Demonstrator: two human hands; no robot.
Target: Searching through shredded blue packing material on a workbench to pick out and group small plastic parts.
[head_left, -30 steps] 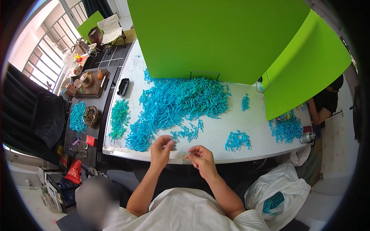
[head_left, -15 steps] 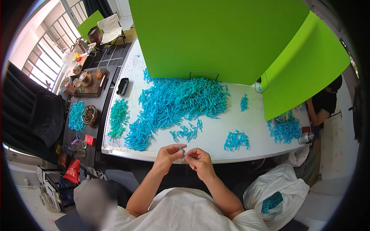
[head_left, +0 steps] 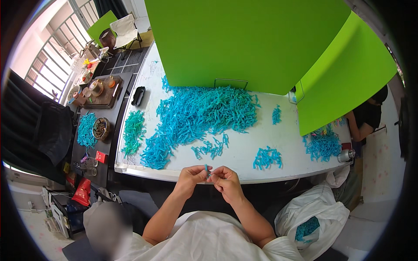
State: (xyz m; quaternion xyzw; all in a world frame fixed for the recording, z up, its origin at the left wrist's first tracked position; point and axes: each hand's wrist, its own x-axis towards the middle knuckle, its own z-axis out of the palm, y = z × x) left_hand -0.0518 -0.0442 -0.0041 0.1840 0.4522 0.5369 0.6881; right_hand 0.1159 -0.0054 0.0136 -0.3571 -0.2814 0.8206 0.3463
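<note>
Close together at the table's near edge, my two hands meet over a small blue plastic piece (head_left: 206,167). My left hand (head_left: 190,177) pinches it between thumb and fingers, and its tip sticks up. The fingertips of my right hand (head_left: 225,180) are pinched at its lower part; whether they hold a second piece is too small to tell. Beyond the hands lies a small scatter of blue pieces (head_left: 212,148), then a large blue heap (head_left: 187,115). Another small group (head_left: 267,158) lies to the right of my right hand.
A strip of green pieces (head_left: 133,132) lies at left near a black tray (head_left: 138,96). Tall green panels (head_left: 252,43) stand on the white table (head_left: 237,161). At right are another pile (head_left: 322,145), a metal can (head_left: 346,155), a white sack (head_left: 289,213) and another person (head_left: 365,117).
The blue piece now stands more upright and shows more above my left fingers. My left fingers have curled in slightly; both hands stay in nearly the same place.
</note>
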